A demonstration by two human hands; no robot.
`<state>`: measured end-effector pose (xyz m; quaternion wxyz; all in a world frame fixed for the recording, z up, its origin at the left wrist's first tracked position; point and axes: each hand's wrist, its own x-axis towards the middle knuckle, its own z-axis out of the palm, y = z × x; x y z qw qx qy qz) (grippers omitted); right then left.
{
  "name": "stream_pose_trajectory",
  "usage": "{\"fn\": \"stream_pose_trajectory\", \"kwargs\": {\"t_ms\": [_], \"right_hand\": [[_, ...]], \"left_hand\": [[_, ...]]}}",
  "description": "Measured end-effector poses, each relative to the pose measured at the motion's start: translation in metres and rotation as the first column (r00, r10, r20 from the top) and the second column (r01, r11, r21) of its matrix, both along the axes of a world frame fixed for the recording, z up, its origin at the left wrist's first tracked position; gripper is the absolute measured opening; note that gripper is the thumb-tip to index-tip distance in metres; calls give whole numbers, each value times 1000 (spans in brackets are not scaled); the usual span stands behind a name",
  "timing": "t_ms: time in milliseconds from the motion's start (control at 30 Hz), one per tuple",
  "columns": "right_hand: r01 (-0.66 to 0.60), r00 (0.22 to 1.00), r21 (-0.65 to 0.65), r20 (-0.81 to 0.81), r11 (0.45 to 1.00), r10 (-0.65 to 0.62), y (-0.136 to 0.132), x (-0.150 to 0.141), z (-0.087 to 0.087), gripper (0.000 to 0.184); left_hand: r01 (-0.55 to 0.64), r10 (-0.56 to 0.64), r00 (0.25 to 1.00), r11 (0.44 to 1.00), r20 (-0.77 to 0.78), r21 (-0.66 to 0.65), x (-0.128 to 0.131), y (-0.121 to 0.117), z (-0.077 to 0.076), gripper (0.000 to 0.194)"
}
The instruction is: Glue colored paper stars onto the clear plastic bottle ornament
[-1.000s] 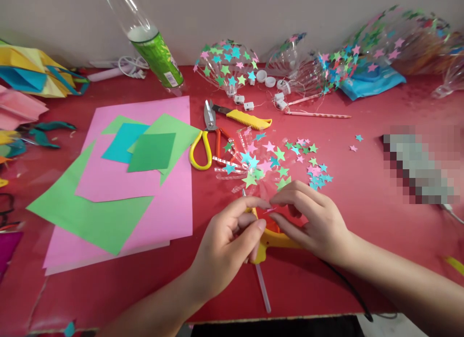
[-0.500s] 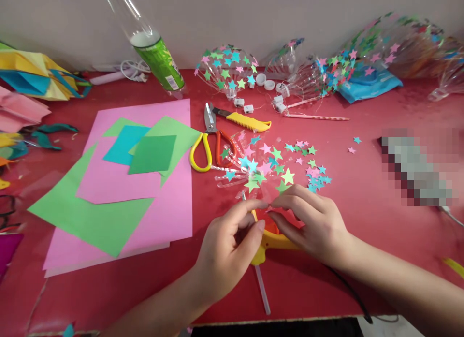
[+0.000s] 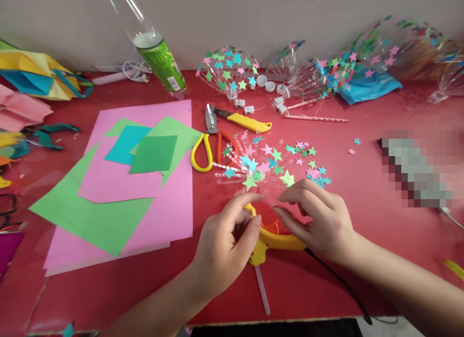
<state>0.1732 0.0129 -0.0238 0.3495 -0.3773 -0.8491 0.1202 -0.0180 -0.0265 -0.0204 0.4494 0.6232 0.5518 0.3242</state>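
Note:
My left hand [image 3: 226, 247] is curled, its index finger and thumb pinched at the near edge of a clear plastic piece [image 3: 253, 165] cut into strips and stuck with paper stars. My right hand [image 3: 319, 221] pinches the same piece from the right, fingers bent over it. Under both hands lies a yellow glue gun [image 3: 277, 240] with a glue stick [image 3: 261, 288] poking out toward me and a black cord [image 3: 337, 281] running right. Loose paper stars [image 3: 311, 170] lie just beyond my right hand.
Yellow-handled scissors [image 3: 206, 143] and a yellow utility knife [image 3: 246, 120] lie behind the stars. Pink, green and blue paper sheets [image 3: 119, 201] cover the left. A green-labelled clear bottle [image 3: 159, 61], star-covered plastic pieces [image 3: 226, 71] and a pink pencil [image 3: 319, 118] stand along the back.
Both hands have slid slightly away from me with the clear star piece. My right fingers have lifted and spread a little; the glue gun now shows more between the hands.

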Motion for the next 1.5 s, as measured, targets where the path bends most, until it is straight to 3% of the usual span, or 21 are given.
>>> {"fn": "stream_pose_trajectory", "kwargs": {"t_ms": [100,233,333,533,800,967,1033,1100,1167,1300,1400,1500], "right_hand": [[55,996,131,59,990,-63,0,3,0,20],[-60,989,317,150,947,12,-1,8,-3,21],[-117,977,371,209,921,40,-2,9,-6,17],[-85,978,461,209,883,-15,-3,3,-10,17],[5,970,472,214,882,-119,-5,-1,-19,27],[40,980,498,151,866,-132,-1,3,-11,21],[-52,988,472,155,880,-25,-2,6,-6,19],[-244,962,393,217,887,169,-3,8,0,9],[-390,907,298,285,871,309,-6,7,3,8],[-367,904,254,324,895,279,-10,3,3,13],[-347,891,247,388,905,235,-11,2,0,7],[-358,866,260,453,897,214,-11,3,-4,25]], "left_hand": [[-1,1,1000,1000,-3,7,0,-1,-1,24],[0,0,1000,999,-16,42,-1,-2,-1,25],[2,3,998,996,-61,85,-1,0,-1,27],[-16,48,983,984,-175,177,-1,3,4,24],[-23,62,983,976,-175,217,0,5,2,26],[-14,67,980,963,-188,270,-3,3,3,27],[-18,73,983,951,-168,308,-5,2,7,26],[-46,102,985,930,-136,366,-8,1,11,22],[-152,194,979,904,-67,399,-11,2,13,17],[-414,374,910,850,181,326,-16,9,9,7],[-450,400,891,841,214,302,-20,19,2,6],[-450,404,893,803,197,391,-24,28,-6,4]]}}
